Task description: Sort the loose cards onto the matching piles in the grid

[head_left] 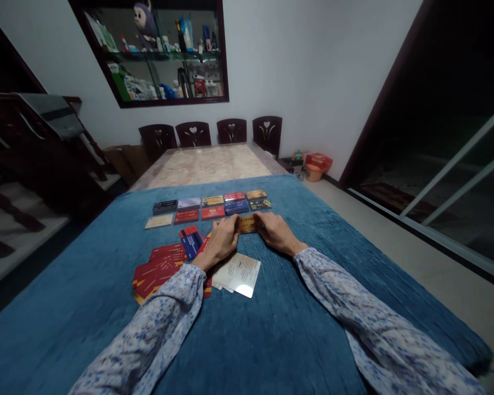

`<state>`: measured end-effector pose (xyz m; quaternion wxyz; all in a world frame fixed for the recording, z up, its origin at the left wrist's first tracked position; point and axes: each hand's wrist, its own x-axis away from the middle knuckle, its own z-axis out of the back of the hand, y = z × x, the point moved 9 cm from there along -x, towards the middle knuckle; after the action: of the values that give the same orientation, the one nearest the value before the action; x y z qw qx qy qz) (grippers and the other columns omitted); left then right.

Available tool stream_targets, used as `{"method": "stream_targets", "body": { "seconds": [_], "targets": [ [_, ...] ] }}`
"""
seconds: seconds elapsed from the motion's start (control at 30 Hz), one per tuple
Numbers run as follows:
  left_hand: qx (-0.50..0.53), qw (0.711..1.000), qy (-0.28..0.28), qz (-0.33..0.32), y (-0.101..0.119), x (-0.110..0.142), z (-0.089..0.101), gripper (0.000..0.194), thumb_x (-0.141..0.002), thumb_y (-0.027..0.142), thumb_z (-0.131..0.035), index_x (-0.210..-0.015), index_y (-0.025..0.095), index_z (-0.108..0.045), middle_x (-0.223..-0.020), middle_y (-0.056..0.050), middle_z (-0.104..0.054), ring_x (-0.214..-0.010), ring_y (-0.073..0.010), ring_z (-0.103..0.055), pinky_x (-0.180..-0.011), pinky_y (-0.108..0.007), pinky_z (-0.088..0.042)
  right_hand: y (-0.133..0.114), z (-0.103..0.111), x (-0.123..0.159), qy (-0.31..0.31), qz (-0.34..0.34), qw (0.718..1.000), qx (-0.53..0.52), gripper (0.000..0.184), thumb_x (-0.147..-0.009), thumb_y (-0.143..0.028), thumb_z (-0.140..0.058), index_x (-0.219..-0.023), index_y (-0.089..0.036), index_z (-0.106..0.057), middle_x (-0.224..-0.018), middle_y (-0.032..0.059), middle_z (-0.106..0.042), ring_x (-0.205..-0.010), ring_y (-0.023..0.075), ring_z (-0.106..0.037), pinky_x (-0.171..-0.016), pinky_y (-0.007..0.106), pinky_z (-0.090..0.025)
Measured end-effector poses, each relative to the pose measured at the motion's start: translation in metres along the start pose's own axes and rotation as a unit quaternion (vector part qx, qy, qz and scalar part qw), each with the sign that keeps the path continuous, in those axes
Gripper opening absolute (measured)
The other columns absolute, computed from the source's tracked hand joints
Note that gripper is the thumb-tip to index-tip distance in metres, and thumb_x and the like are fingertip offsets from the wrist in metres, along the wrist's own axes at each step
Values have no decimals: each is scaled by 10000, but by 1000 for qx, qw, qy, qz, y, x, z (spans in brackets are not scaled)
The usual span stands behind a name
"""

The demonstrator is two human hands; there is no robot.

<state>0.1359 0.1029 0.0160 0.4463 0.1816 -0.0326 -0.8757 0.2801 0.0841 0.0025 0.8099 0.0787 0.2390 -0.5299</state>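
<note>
Between my two hands is a gold card [247, 224], perhaps a stack of them, near the right end of the front row. My left hand [224, 238] grips its left edge, with the fingers closed. At the right edge, my right hand [276, 231] pinches it the same way. Just beyond lie neat stacks in rows, among them a blue stack [236, 206] and a red stack [213, 212]. Under and beside my left forearm spread loose red cards [160, 269], a blue and red card [190, 241] and pale cards [242, 274].
A blue cloth [271, 329] covers the near part of the table, and the bare patterned tabletop [209, 162] shows behind it. Several dark chairs [193, 134] stand at the far end. A glass-shelved cabinet [168, 55] is set in the wall.
</note>
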Motion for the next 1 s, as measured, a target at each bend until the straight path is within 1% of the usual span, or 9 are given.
{"method": "stream_targets", "body": {
  "seconds": [0.13,0.27,0.37,0.5,0.67,0.8,1.0],
  "targets": [
    [3,1000,8,-12,0,0,-1,540,-875,130,-559,-1406,158,-466,-1284,-163,-660,-1190,-309,-590,-1005,-482,-427,0,1,0,-10,-8,1000,2,493,-968,-199,-542,-1451,-132,-470,-1269,192,-670,-1124,293,-602,-893,393,-468],
    [3,1000,12,-15,-2,0,-4,569,-869,136,-556,-1428,160,-454,-1292,-162,-659,-1193,-304,-584,-1009,-479,-429,2,-1,0,-23,-17,1000,10,526,-978,-219,-535,-1481,-105,-435,-1280,211,-659,-1133,302,-595,-897,405,-468],
    [4,1000,13,-12,-4,0,-6,583,-870,144,-559,-1442,148,-445,-1308,-175,-648,-1212,-315,-574,-1011,-487,-433,5,-3,0,-32,-13,999,8,558,-956,-212,-558,-1484,-90,-428,-1305,223,-651,-1146,315,-587,-900,421,-477],
    [9,1000,15,-11,-6,-1,-7,587,-873,153,-570,-1446,150,-445,-1302,-173,-644,-1224,-321,-566,-1017,-497,-438,8,-5,-1,-38,-3,999,-7,588,-906,-188,-606,-1464,-86,-452,-1298,214,-662,-1134,320,-587,-915,437,-488],
    [17,1000,12,-16,-7,-2,-8,589,-872,153,-568,-1449,145,-446,-1304,-173,-641,-1227,-319,-563,-1026,-496,-437,10,-2,-1,-27,5,999,-26,568,-884,-185,-636,-1429,-116,-490,-1252,190,-688,-1102,306,-597,-898,425,-492],
    [15,1000,9,-19,-8,-2,-9,568,-875,159,-565,-1433,143,-457,-1311,-175,-634,-1233,-324,-557,-1039,-506,-425,12,0,-2,-27,17,998,-48,529,-885,-178,-632,-1396,-115,-512,-1212,175,-707,-1060,290,-602,-870,408,-493],
    [16,1000,2,-21,-8,-2,-7,524,-882,164,-575,-1396,147,-475,-1281,-161,-640,-1214,-312,-566,-1036,-495,-417,14,1,-3,-29,21,997,-67,502,-868,-165,-656,-1355,-129,-542,-1202,161,-710,-1031,275,-604,-880,391,-489]
  ]
}}
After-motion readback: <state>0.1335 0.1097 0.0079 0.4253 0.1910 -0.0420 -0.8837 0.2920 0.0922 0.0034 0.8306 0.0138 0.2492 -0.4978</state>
